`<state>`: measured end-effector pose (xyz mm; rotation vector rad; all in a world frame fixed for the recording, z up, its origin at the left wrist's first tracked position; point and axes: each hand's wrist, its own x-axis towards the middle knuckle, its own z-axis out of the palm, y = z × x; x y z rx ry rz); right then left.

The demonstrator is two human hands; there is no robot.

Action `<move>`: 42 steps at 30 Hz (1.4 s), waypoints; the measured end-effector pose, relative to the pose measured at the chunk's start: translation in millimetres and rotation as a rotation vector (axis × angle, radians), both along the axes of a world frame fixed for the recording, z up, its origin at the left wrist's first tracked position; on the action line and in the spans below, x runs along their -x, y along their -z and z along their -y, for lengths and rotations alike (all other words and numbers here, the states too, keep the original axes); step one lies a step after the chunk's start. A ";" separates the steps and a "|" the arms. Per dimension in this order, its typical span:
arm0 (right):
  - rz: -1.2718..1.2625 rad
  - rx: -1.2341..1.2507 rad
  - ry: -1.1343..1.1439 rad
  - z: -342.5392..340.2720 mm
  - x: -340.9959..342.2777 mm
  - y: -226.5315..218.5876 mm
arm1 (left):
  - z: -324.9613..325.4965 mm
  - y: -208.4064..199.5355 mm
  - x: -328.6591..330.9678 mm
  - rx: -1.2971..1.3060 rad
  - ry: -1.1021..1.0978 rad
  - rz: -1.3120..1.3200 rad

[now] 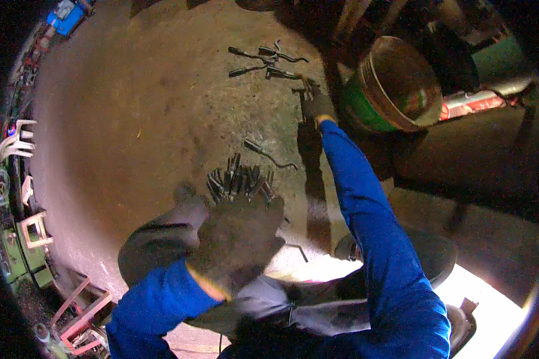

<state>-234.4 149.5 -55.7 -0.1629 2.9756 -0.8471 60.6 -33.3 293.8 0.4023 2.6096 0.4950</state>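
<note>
My left hand (236, 236), in a dark glove, is closed round a bundle of short dark metal rods (239, 178); their thick ends stick out past the fingers, which are mostly hidden below the back of the glove. My right arm stretches far forward. At its end my gloved right hand (313, 106) is at the near end of a dark metal rod (284, 73), but its fingers are too dim to tell whether they grip it. Several similar rods (257, 58) with thick sleeves and wavy thin ends lie there in a loose heap. One more wavy rod (269, 154) lies between my hands.
A large green bucket (371, 105) is tipped on its side, right of my right hand. A thin bent rod (296, 246) lies near my knees. Along the left edge are a white plastic chair (21, 140), a wooden stool (36, 230) and a pink frame (81, 314).
</note>
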 end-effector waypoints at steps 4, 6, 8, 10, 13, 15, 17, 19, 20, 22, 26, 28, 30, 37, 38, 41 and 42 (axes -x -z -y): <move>0.204 -0.181 -0.028 42.4 77.5 3.4 | 2.4 16.3 -16.7 -0.054 -0.123 -0.248; 0.108 -0.288 -0.095 42.1 87.7 14.4 | -4.1 19.1 -10.5 -0.033 -0.152 -0.264; 0.089 -0.392 -0.127 9.2 93.7 40.0 | -15.0 20.5 -4.8 -0.013 -0.137 -0.142; 0.074 -0.375 -0.249 34.9 50.2 28.5 | -6.9 15.0 -10.6 -0.057 -0.103 -0.006; 0.036 -0.370 -0.309 15.4 12.1 9.9 | -11.6 20.9 2.2 -0.108 -0.033 -0.347; -0.090 -0.317 -0.283 7.6 -24.5 0.5 | -16.9 21.4 9.1 -0.097 -0.005 -0.460; -0.071 -0.093 -0.166 -3.4 -50.4 -3.8 | -22.0 22.0 17.7 -0.100 0.048 -0.299; 0.010 -0.097 -0.096 -32.9 -80.0 -2.9 | -32.9 26.7 26.3 -0.058 0.175 -0.170; 0.096 -0.176 -0.137 -25.7 -103.5 -6.0 | -35.3 26.4 23.7 -0.001 0.208 -0.093; 0.200 -0.289 -0.173 -34.7 -149.3 -16.7 | -42.4 36.6 22.4 0.075 0.286 0.059; 0.273 -0.300 -0.090 -69.2 -223.0 -11.8 | -60.1 59.3 30.9 0.150 0.452 0.177; 0.382 -0.262 -0.014 -71.3 -262.7 -16.6 | -55.5 88.8 39.1 0.181 0.419 0.206; 0.159 -0.186 0.006 -86.7 -289.5 -5.9 | -64.1 99.5 63.5 0.279 0.429 0.228; 0.201 0.285 0.135 -103.7 -279.0 -10.7 | -76.6 253.3 123.4 0.361 0.281 0.120; 0.212 0.442 0.220 -102.1 -276.7 -11.1 | -84.7 283.3 112.5 0.333 0.219 0.151; 0.268 0.792 0.333 -124.7 -263.2 7.9 | -132.4 372.8 63.4 0.280 0.124 0.130; -0.034 0.705 0.246 -173.5 -261.6 53.2 | -187.2 378.6 54.8 0.237 0.210 0.075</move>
